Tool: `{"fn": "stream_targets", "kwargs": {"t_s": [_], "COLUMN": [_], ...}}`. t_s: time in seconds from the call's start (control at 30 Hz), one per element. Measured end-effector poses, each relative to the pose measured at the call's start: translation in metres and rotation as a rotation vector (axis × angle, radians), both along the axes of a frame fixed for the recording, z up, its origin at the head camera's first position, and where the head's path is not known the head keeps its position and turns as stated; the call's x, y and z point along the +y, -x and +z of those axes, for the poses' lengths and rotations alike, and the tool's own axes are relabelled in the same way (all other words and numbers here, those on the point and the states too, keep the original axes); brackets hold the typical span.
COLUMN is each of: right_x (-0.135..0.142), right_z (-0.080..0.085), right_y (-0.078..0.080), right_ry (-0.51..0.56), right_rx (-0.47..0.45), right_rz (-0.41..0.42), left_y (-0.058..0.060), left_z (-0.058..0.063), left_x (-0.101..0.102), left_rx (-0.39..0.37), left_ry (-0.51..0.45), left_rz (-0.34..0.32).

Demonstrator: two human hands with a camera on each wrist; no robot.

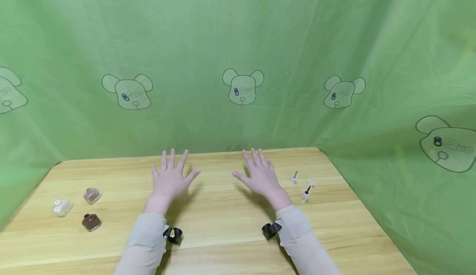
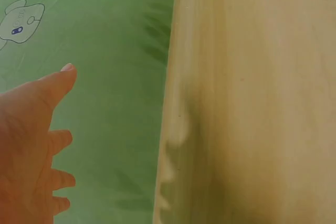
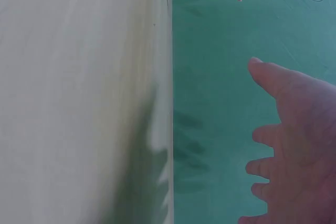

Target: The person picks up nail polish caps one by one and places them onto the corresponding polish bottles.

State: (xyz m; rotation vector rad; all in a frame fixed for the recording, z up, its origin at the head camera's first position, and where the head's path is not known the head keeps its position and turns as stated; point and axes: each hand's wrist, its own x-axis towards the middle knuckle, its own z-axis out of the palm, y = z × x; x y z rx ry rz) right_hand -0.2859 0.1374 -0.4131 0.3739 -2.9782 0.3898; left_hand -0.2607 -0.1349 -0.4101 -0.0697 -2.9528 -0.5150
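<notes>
Between uncapped bottles left of the left hand and caps standing brush-up, presumably against smearing, right of the right hand, holds both spread wide, gripping nothing.

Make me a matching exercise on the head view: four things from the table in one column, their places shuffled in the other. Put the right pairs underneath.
Things
1. squat dark brown glass bottle
2. squat clear glass bottle
3. squat dusty-pink glass bottle
4. small white cap with a blackish brush pointing up

Places
A. right side of the pale wooden table
B. lowest in the picture of the three bottles
C. highest in the picture of the three bottles
D. farthest left of the three bottles

Right pairs: 1-B, 2-D, 3-C, 4-A
</notes>
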Motion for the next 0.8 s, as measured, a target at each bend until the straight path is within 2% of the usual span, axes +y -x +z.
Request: {"fn": "stream_targets", "kwargs": {"t_s": [0.2,0.33,0.53,0.8], "right_x": [0.001,0.003,0.011,0.038], "right_z": [0.013,0.023,0.04,0.052], "right_y": [-0.004,-0.01,-0.028,-0.06], "right_ry": [0.004,0.003,0.008,0.129], "right_rx": [0.015,0.042,0.146,0.366], "right_rz": [0.023,0.03,0.074,0.151], "left_y": [-0.001,-0.008,-0.031,-0.066], "left_z": [0.008,0.019,0.036,0.049], "left_x": [-0.007,-0.011,-0.02,-0.039], "left_rx": [0.009,0.031,0.12,0.3], "left_ry": [0.041,0.077,0.083,0.11], "left_rz": [-0.018,-0.047,-0.086,-0.153]}}
